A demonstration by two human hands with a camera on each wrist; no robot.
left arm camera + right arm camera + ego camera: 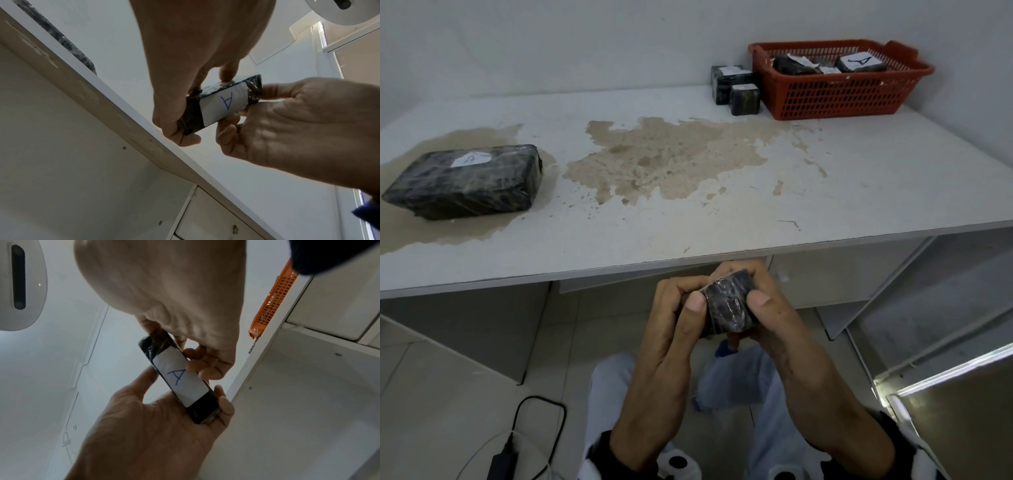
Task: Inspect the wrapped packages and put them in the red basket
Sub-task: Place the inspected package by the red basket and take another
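Both hands, left hand (681, 308) and right hand (767, 305), hold one small black package (727, 305) tight, below the table's (688, 219) near edge; the red basket (839, 89) stands far right.

1. We see a blue letter "A" drawn by hand on a white label (224, 105). The label is stuck on the underside of the small dark package (727, 305) that both of the person's hands hold in front of the table edge.
2. We see another "A" on a white label (861, 61) on a dark package lying in the red basket (839, 99).
3. The big dark package (465, 181) on the left of the table has a white label (469, 160) with a faint blue mark. We cannot read it for sure.
4. Other white labels in the basket and on the packages beside it are too small for us to read.
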